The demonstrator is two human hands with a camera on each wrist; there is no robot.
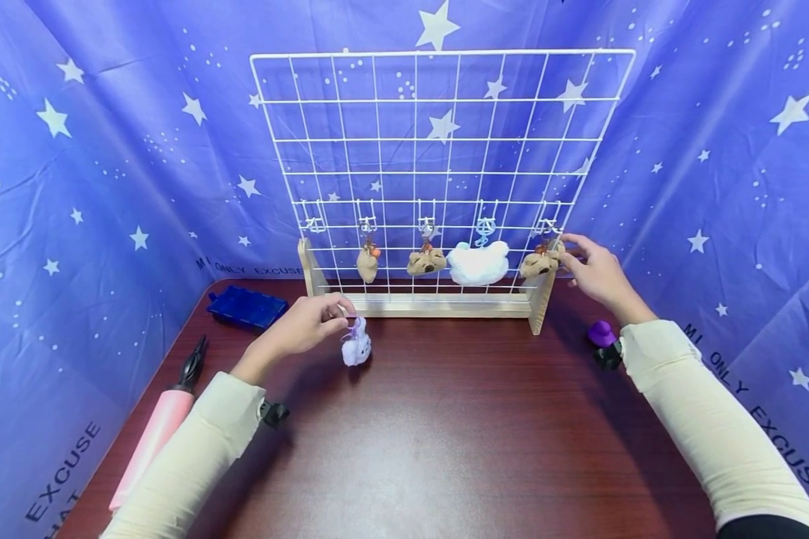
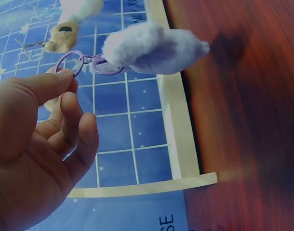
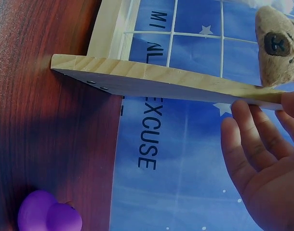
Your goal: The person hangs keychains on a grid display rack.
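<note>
From my left hand [image 1: 308,323] hangs a small pale lavender plush keychain [image 1: 356,348], its purple ring [image 2: 70,65] pinched between thumb and fingers. The plush is in front of a white wire grid rack [image 1: 416,140]. At the rack's right end, my right hand [image 1: 600,273] grips the top of the wooden side support [image 3: 152,77], beside a brown bear plush [image 3: 278,45]. Along the grid hang a small tan plush [image 1: 367,266], another brown bear plush [image 1: 426,261] and a white plush [image 1: 480,263]. A metal hook [image 1: 314,224] at the left end carries no plush.
A dark blue tray-like object [image 1: 248,307] lies at the back left of the brown table [image 1: 445,449]. In front of it is a pink hand pump [image 1: 155,442] with a black nozzle. A purple rounded toy [image 1: 601,334] sits near the right forearm. Blue star-patterned curtains [image 1: 121,112] surround the table.
</note>
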